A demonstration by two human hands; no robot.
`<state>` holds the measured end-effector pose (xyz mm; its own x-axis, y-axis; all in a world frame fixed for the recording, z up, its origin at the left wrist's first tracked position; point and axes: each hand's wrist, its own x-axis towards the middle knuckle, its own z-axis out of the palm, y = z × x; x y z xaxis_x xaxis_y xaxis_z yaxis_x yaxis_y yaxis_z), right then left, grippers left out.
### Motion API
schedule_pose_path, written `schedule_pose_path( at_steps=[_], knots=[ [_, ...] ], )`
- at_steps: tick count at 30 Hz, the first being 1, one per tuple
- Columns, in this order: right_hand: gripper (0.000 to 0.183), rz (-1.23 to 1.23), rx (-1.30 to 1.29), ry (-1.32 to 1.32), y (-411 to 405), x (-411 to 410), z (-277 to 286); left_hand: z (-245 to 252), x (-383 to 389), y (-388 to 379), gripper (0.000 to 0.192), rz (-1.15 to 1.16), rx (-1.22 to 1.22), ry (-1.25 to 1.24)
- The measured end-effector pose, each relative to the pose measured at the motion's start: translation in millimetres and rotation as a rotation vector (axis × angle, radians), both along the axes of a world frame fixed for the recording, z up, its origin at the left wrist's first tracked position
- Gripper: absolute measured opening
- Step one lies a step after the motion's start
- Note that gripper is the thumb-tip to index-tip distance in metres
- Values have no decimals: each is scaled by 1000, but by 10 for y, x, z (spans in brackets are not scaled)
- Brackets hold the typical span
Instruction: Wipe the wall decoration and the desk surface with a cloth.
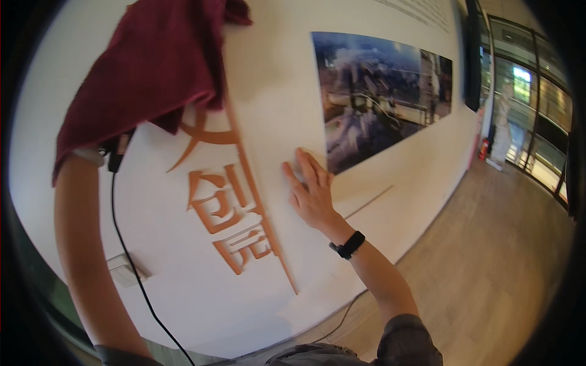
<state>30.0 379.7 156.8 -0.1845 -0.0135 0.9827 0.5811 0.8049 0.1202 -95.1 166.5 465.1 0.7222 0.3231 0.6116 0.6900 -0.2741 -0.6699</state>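
A maroon cloth (151,68) is held up against the white wall (270,110) at the upper left. It drapes over my left hand and hides the fingers; my left forearm (80,219) rises to it, with a pale band at the wrist. Below the cloth's edge, raised orange lettering (213,201) runs down the wall beside a thin orange vertical strip (252,187); the cloth covers the upper part. To the right of that strip, my right hand (313,194) rests on the wall with its fingers spread, holding nothing. It is near the lower left corner of a picture panel (384,96).
A black cable (132,261) hangs from a dark device (118,148) near my left wrist, past a white wall socket (126,271). Another cable (339,322) lies by the wall's foot. Wooden floor (458,274) extends right, towards a fire extinguisher (483,149), a pale statue (502,123) and glass doors (540,96).
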Motion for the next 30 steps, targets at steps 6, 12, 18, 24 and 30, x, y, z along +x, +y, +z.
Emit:
schedule_pose_path(
  at_steps=[6, 12, 18, 24, 30],
  knots=[
    [63, -203, 18, -47, 216, 518, 215, -163, 173, 400, 40, -106, -3, 16],
    [60, -154, -37, 53, 404, 505, 56, -338, 389, 656, 39, -191, 21, 66],
    [62, -195, -3, 58, 415, 497, 60, -523, 527, 754, 38, -269, 62, 103],
    [63, -161, 18, 61, 479, 495, 6, -576, 500, 745, 37, -277, 73, 90],
    [66, -143, 41, 119, 472, 398, -3, -557, 447, 703, 36, -237, 83, 73]
  ],
)
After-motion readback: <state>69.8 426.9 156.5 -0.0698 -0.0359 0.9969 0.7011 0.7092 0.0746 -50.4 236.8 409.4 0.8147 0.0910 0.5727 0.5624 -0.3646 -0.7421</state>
